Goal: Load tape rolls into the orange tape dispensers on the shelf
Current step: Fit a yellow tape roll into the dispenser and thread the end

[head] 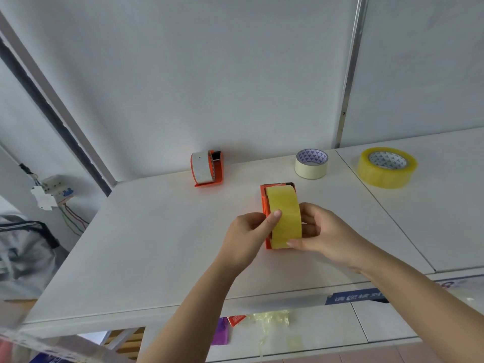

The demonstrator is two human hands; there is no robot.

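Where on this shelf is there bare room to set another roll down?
The widest free patch is the shelf's left half, left of both hands and in front of the far dispenser. A smaller one lies between the two dispensers. It is crowded around the near dispenser, and at back right by the cream roll and yellow roll.

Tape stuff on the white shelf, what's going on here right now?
A person is fitting a yellow tape roll into an orange dispenser on the shelf, left hand and right hand gripping either side. Another orange dispenser at the back already holds a white roll. A cream roll and a clear yellowish roll lie loose.
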